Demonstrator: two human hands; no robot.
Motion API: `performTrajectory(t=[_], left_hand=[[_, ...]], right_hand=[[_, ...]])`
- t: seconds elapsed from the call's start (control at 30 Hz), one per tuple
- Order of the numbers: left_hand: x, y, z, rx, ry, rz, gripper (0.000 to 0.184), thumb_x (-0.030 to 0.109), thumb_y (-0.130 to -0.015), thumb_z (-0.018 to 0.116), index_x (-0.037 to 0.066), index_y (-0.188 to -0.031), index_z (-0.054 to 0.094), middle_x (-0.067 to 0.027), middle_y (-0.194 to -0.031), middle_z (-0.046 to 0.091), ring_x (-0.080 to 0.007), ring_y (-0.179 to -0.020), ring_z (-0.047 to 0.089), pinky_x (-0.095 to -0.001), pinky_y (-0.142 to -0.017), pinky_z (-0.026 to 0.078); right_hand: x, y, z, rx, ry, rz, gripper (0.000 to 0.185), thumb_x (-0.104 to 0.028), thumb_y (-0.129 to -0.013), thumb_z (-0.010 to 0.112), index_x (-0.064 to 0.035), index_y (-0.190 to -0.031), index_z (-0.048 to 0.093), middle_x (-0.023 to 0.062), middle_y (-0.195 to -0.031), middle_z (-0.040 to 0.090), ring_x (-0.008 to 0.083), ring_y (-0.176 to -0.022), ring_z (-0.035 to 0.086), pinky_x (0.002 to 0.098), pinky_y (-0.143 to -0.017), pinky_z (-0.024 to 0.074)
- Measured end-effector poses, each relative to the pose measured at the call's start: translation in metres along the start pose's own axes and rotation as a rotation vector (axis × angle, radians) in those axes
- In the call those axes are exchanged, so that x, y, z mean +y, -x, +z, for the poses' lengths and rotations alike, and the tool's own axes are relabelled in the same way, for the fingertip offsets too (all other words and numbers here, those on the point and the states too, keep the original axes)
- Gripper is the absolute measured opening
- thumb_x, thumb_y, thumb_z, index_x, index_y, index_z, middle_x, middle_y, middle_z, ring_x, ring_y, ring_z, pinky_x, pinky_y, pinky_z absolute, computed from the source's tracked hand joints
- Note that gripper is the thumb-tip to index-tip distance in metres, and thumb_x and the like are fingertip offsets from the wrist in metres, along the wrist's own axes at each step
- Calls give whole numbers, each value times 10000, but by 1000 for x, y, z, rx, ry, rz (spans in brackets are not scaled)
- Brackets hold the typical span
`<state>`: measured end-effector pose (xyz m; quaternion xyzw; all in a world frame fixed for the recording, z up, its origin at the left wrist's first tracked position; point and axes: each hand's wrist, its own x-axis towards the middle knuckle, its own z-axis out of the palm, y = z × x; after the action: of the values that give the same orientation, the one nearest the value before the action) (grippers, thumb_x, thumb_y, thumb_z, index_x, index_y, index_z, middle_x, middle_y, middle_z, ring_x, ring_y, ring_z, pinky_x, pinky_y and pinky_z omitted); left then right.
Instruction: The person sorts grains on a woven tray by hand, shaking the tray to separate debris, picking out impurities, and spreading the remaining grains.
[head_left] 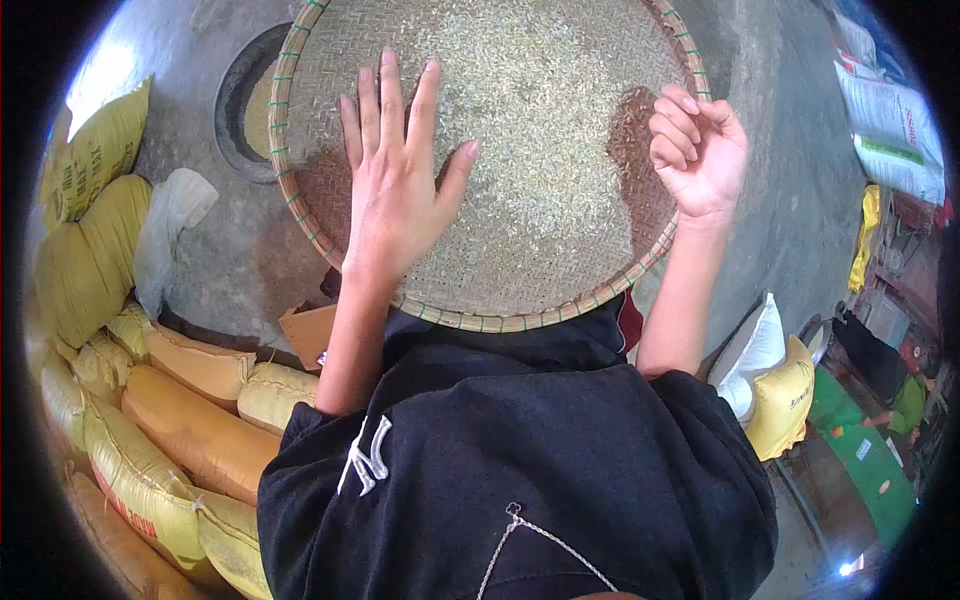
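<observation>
A round woven bamboo tray, its rim bound with green ties, rests over my lap. Pale rice-like grains are spread across its middle and right side. My left hand is open over the tray's left part, back up, fingers spread; I cannot tell if it touches the weave. Above the right rim, my right hand is closed, palm turned up and fingers curled in. Whatever those fingers may hold is hidden. Reddish-brown darker patches lie beside both hands, perhaps shadows.
A dark round basin with grain in it stands on the concrete floor behind the tray's left rim. Filled yellow and orange sacks are stacked at left. White and yellow bags stand at right, near a green object.
</observation>
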<state>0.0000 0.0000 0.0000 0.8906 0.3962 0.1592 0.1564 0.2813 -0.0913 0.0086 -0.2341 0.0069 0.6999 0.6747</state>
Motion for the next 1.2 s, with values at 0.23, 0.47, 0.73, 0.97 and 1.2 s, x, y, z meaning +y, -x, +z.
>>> performTrajectory(t=[0.23, 0.47, 0.73, 0.97, 1.2], left_hand=[[-3, -2, -1, 17, -37, 10, 672, 352, -896, 550, 74, -1445, 281, -277, -1489, 182, -443, -1391, 141, -552, -1128, 75], [-1, 0, 0, 18, -33, 13, 677, 352, -897, 556, 74, -1446, 275, -275, -1489, 186, -435, -1395, 139, -548, -1129, 76], [1, 1, 2, 2, -39, 13, 677, 369, -905, 544, 76, -1449, 268, -271, -1493, 177, -439, -1394, 137, -547, -1129, 77], [2, 2, 3, 4, -42, 3, 680, 377, -905, 539, 81, -1452, 265, -266, -1499, 168, -442, -1395, 129, -545, -1129, 75], [1, 2, 4, 1, -46, 11, 683, 380, -905, 538, 79, -1453, 263, -270, -1498, 167, -451, -1391, 130, -553, -1125, 81]], right_hand=[[8, -5, 4, 113, 102, -46, 133, -137, -890, 490, -11, -850, 513, -53, -568, 274, 51, -459, 236, 218, -400, 192], [21, 12, 20, 493, 1236, -295, 142, -149, -875, 638, -9, -896, 646, -118, -528, 351, -5, -477, 285, 202, -442, 197], [38, 19, 19, 533, 1704, -316, 120, -140, -832, 694, -34, -862, 647, -88, -527, 320, 20, -502, 268, 232, -472, 209], [38, 18, 8, 508, 1665, -336, 121, -144, -840, 683, -33, -863, 639, -78, -527, 350, 16, -503, 291, 234, -467, 229], [5, 33, -2, 72, 111, -75, 175, -188, -876, 436, -67, -750, 425, -56, -566, 226, 61, -446, 186, 219, -390, 194]])
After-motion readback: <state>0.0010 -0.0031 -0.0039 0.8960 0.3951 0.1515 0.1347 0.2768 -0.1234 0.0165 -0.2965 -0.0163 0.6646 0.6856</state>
